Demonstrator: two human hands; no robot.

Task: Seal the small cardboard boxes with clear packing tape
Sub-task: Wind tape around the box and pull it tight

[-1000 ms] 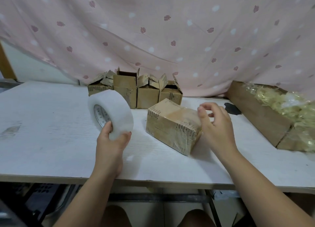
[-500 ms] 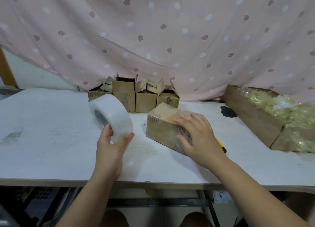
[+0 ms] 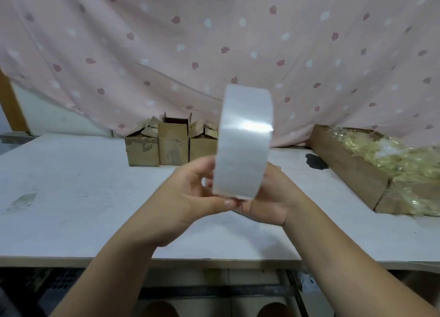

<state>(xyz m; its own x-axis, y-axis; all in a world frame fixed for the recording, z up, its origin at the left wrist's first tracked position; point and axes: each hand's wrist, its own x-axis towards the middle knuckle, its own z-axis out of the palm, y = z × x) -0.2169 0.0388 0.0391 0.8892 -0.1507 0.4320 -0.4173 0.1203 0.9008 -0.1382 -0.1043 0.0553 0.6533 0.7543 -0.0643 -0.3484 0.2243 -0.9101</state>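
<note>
Tape roll point(image 3: 242, 145) held edge-on.
I see left hand point(image 3: 188, 197) and right hand point(image 3: 273, 197) gripping its bottom, over the tabletop point(image 3: 71, 197).

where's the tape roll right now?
Head view, centre: tape roll held edge-on between left hand and right hand, above the table, in front of the small boxes.

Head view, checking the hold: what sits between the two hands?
The clear tape roll, on edge between the left hand and right hand, per the head view.
</note>
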